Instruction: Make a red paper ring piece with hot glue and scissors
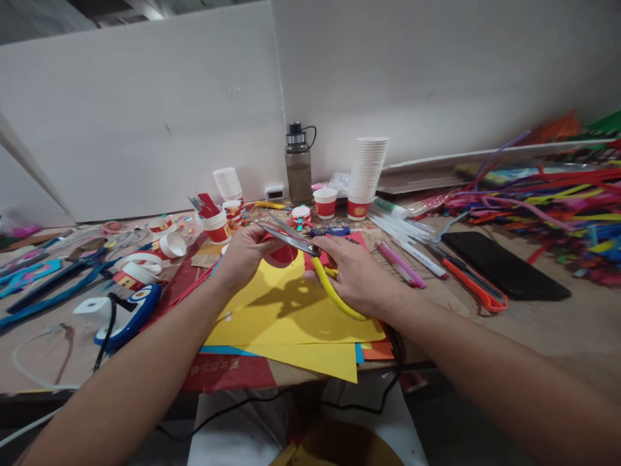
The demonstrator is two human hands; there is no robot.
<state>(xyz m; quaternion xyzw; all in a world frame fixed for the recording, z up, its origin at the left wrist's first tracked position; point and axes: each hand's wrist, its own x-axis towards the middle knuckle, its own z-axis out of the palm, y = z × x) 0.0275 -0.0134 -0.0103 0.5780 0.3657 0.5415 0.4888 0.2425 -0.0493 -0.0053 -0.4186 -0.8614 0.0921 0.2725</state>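
1. Broadly, the cardboard-covered worktop (572, 336) stretches beneath and around both hands, running out well to either side of the grip.
2. A heap of multicoloured craft strips (543, 207) lies well to the right of the right hand and farther off.
3. Yellow paper sheets (252, 323) lie directly below the grip, shadowed by the hands, with blue and orange edges showing underneath.
4. Beyond the right hand stands a tall nested stack of white paper cups (367, 175), the lowest banded in red.
5. A translucent grey water bottle (297, 168) with a dark looped lid stands upright straight beyond the grip.
6. Yellow-handled scissors (315, 251) are clasped in the right hand (354, 272), blades parted and pointing toward the left hand.
7. The left hand (245, 255) pinches a curved red piece (282, 255) between thumb and fingers, held above the yellow sheets; one blade passes in front of it, though whether they touch I cannot tell.
8. To the right of the right hand lies a black smartphone (507, 265).
9. Between that hand and the smartphone rests an orange-handled utility knife (475, 285).
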